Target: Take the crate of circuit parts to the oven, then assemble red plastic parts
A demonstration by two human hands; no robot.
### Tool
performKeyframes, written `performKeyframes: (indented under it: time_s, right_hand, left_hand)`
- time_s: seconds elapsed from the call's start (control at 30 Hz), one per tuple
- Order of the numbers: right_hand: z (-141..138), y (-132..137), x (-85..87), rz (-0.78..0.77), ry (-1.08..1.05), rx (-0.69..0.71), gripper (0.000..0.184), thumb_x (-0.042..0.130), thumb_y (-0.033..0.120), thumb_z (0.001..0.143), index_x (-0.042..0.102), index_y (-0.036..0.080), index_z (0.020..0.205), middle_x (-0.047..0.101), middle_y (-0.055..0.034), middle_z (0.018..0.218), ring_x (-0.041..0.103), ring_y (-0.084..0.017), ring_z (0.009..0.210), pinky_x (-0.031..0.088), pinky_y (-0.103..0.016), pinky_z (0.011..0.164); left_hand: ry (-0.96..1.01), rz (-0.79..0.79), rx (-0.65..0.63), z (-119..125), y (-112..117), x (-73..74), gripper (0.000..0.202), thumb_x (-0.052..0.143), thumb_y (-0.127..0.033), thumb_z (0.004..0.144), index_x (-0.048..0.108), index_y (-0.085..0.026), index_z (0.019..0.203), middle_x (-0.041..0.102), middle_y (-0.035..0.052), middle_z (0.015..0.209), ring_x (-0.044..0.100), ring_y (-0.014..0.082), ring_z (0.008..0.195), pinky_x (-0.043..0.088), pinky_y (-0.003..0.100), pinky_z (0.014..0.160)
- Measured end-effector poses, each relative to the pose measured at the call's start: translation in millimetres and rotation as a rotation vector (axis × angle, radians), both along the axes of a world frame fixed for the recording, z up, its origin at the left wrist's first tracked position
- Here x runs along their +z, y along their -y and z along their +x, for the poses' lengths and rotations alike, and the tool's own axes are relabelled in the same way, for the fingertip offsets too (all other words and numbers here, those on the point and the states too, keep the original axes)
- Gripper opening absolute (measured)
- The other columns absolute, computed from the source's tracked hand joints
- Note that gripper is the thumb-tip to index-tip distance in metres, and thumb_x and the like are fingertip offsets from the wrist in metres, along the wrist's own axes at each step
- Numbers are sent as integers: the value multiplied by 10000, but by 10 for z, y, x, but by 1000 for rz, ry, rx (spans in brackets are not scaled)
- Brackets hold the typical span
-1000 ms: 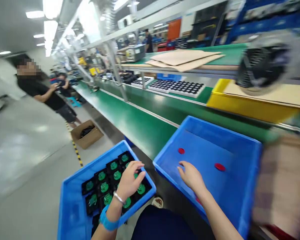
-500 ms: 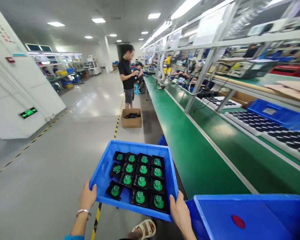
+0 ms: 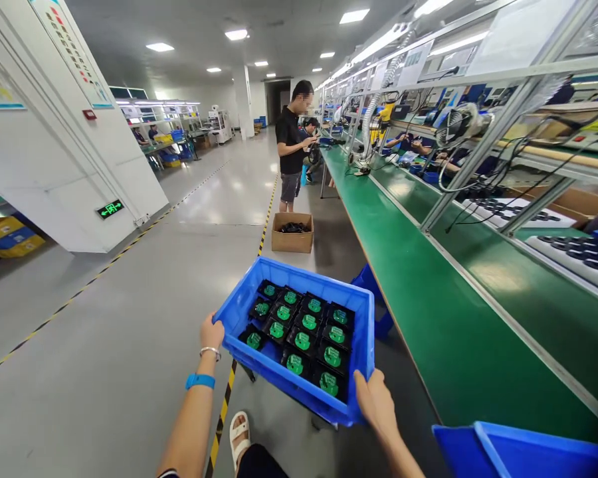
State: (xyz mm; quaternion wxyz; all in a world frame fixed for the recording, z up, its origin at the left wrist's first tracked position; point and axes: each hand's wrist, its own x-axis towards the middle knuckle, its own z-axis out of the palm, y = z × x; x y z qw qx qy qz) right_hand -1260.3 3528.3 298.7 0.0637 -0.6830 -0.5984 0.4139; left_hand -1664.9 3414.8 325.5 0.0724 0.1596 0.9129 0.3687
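At the lower centre of the frame, the blue tray (image 3: 309,277) of black parts (image 3: 309,322) is being clamped at its near corners by the left hand (image 3: 212,331) and the right hand (image 3: 379,401), its long axis slanting down rightward between them, neither being clearly nearer.

Blue tray (image 3: 299,393) carries rows of black parts (image 3: 301,340) with green discs; green bench (image 3: 428,299) bears 2 white trays (image 3: 563,263); grey floor (image 3: 129,332), 1 cardboard box (image 3: 292,242) plus black-and-yellow tape (image 3: 224,405).
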Motion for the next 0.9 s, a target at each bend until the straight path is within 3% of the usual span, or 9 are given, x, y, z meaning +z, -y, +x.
performKeyframes:
  time_s: [0.17, 0.27, 0.5, 0.67, 0.9]
  right_hand:
    - [-480, -314, 1, -23, 31, -75, 600, 283, 547, 901, 433, 66, 1227, 589, -268, 1184, 594, -340, 1087, 445, -402, 893]
    - [-832, -376, -1, -11, 58, -162, 579, 324, 530, 891, 427, 79, 1238, 587, -264, 1204, 600, -322, 1086, 456, -395, 890]
    - [-1780, -523, 87, 27, 157, -193, 576, 361, 525, 863, 458, 80, 1215, 584, -261, 1205, 575, -368, 1107, 452, -422, 889]
    - [-2588, -646, 179, 16, 191, -228, 566, 380, 532, 847, 502, 89, 1177, 597, -254, 1182, 579, -384, 1083, 462, -424, 849]
    - [-3884, -860, 286, -25, 178, -303, 582, 371, 561, 845, 515, 95, 1164, 630, -223, 1091, 615, -355, 955, 475, -399, 756]
  left_hand:
    - [15, 52, -51, -559, -169, -27, 418, 442, -123, 757, 614, -184, 1134, 687, 102, 1057, 626, 267, 978, 468, 355, 872]
    - [13, 82, -89, -904, -267, -36, 410, 440, -115, 756, 614, -199, 1118, 685, 90, 1058, 622, 257, 985, 462, 347, 880]
    - [21, 101, -154, -1873, -596, 68, 402, 448, -97, 751, 607, -217, 1101, 682, 71, 1051, 618, 231, 979, 456, 321, 873]
    - [27, 108, -166, -2716, -952, 184, 405, 456, -77, 722, 623, -219, 1062, 682, 69, 1023, 612, 236, 976, 452, 322, 863]
    - [29, 126, -216, -4087, -1535, 296, 387, 455, -81, 706, 630, -225, 1019, 682, 53, 982, 609, 228, 932, 450, 313, 837]
